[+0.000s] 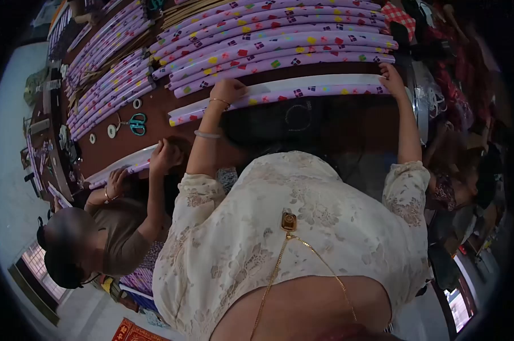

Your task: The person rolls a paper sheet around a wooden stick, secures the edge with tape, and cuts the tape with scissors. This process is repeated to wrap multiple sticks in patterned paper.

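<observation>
In front of me lies a partly rolled sheet of purple wrapping paper (308,92) with colourful printed motifs, its white inner side showing as a strip along the far edge. My left hand (227,91), below a bracelet and a bangle, has its fingers curled down onto the roll near its left end. At the right end, my right hand (392,80) pinches the paper's edge. Just beyond, a row of finished-looking purple rolls (280,48) lies side by side on the brown table (183,105).
Blue-handled scissors (137,124) and tape rolls (111,131) lie to the left. More purple rolls (112,79) are stacked beyond them. At lower left, a co-worker (120,227) handles another paper sheet (123,163). Red-checked cloth (399,21) sits at the far right.
</observation>
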The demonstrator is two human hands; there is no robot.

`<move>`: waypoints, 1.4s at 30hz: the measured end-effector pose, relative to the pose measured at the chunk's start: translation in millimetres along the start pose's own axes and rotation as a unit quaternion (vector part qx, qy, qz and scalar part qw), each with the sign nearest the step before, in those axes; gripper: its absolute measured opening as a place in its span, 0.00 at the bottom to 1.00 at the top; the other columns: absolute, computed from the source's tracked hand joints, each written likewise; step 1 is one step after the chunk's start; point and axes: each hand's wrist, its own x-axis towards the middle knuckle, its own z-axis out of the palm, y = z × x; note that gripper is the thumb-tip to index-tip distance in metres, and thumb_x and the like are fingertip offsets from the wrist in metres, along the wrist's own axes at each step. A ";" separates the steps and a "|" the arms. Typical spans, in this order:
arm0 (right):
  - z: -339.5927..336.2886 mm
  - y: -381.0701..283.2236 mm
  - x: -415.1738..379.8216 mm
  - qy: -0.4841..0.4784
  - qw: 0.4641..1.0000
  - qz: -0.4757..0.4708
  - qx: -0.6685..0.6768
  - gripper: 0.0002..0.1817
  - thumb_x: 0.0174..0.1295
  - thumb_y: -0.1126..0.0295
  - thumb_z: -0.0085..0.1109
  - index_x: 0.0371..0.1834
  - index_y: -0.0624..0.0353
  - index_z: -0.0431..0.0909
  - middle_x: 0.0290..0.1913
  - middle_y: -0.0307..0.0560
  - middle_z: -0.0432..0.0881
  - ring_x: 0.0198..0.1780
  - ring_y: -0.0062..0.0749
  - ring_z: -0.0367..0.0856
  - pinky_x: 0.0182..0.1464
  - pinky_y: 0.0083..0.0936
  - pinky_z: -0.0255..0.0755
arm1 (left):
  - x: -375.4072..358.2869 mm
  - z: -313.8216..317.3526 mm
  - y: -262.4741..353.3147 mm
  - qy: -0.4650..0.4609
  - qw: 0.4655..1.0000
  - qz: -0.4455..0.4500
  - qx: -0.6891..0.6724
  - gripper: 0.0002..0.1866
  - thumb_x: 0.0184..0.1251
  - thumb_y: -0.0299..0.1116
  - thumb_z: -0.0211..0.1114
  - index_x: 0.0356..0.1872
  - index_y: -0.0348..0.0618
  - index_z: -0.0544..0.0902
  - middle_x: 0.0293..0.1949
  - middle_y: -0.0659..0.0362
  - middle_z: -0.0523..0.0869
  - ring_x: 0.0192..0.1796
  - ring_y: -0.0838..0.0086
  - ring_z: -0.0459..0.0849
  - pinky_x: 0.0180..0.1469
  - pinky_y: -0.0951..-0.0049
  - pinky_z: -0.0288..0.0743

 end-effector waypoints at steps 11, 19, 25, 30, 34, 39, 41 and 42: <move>8.8 -6.2 -1.2 0.075 0.994 -0.004 -0.075 0.27 0.44 0.80 0.55 0.52 0.59 0.66 0.44 0.51 0.71 0.41 0.37 0.73 0.45 0.28 0.70 | -48.7 -65.4 -115.7 0.053 0.988 -0.089 0.112 0.11 0.51 0.43 0.64 0.34 0.53 0.85 0.30 0.59 0.85 0.33 0.68 0.83 0.37 0.68 0.75; 17.8 9.6 -1.6 0.116 0.974 0.015 -0.193 0.29 0.47 0.73 0.56 0.57 0.58 0.64 0.57 0.55 0.64 0.53 0.49 0.69 0.51 0.37 0.66 | -74.1 -70.1 -180.3 0.142 0.970 -0.124 -0.156 0.14 0.46 0.32 0.68 0.37 0.45 0.83 0.31 0.56 0.84 0.35 0.72 0.82 0.39 0.72 0.75; 41.4 -34.0 5.0 0.229 0.954 0.065 -0.185 0.20 0.55 0.68 0.53 0.52 0.58 0.69 0.51 0.56 0.68 0.48 0.47 0.72 0.48 0.35 0.67 | -72.0 -71.2 -182.5 0.138 0.966 -0.145 -0.164 0.16 0.48 0.25 0.64 0.42 0.37 0.80 0.38 0.53 0.84 0.41 0.71 0.82 0.44 0.73 0.75; 127.6 -176.1 4.3 0.137 0.969 -0.191 -0.080 0.12 0.59 0.68 0.52 0.44 0.59 0.75 0.39 0.50 0.77 0.41 0.42 0.76 0.44 0.29 0.69 | -59.7 -62.3 -216.9 0.130 0.952 -0.077 -0.267 0.20 0.47 0.24 0.64 0.46 0.38 0.78 0.38 0.54 0.84 0.41 0.72 0.82 0.44 0.73 0.76; 211.7 -280.4 0.0 -0.059 0.963 -0.260 -0.026 0.11 0.56 0.67 0.54 0.40 0.59 0.76 0.37 0.50 0.78 0.39 0.40 0.77 0.42 0.29 0.70 | -62.8 -63.8 -209.1 0.156 0.964 -0.055 -0.206 0.17 0.48 0.25 0.67 0.43 0.41 0.79 0.39 0.56 0.83 0.43 0.71 0.81 0.45 0.72 0.76; 310.6 -368.8 0.8 -0.172 0.931 -0.321 -0.025 0.10 0.54 0.66 0.56 0.36 0.58 0.77 0.34 0.50 0.78 0.38 0.43 0.77 0.39 0.34 0.70 | -78.8 -70.2 -180.8 0.205 0.967 -0.051 -0.139 0.15 0.48 0.32 0.68 0.39 0.41 0.81 0.36 0.55 0.85 0.39 0.70 0.83 0.41 0.73 0.77; 340.0 -391.0 4.1 -0.183 0.929 -0.317 -0.047 0.09 0.54 0.66 0.55 0.35 0.58 0.77 0.35 0.50 0.78 0.38 0.44 0.77 0.39 0.34 0.70 | -82.7 -75.0 -173.8 0.172 0.973 -0.076 -0.134 0.17 0.47 0.33 0.69 0.40 0.39 0.81 0.37 0.55 0.85 0.40 0.69 0.83 0.41 0.73 0.77; 350.7 -399.9 5.5 -0.194 0.928 -0.312 -0.068 0.09 0.53 0.67 0.55 0.35 0.58 0.77 0.35 0.50 0.79 0.38 0.44 0.77 0.38 0.35 0.71 | -85.4 -76.4 -172.9 0.164 0.963 -0.082 -0.199 0.19 0.47 0.33 0.69 0.41 0.35 0.79 0.36 0.54 0.84 0.40 0.70 0.83 0.42 0.74 0.76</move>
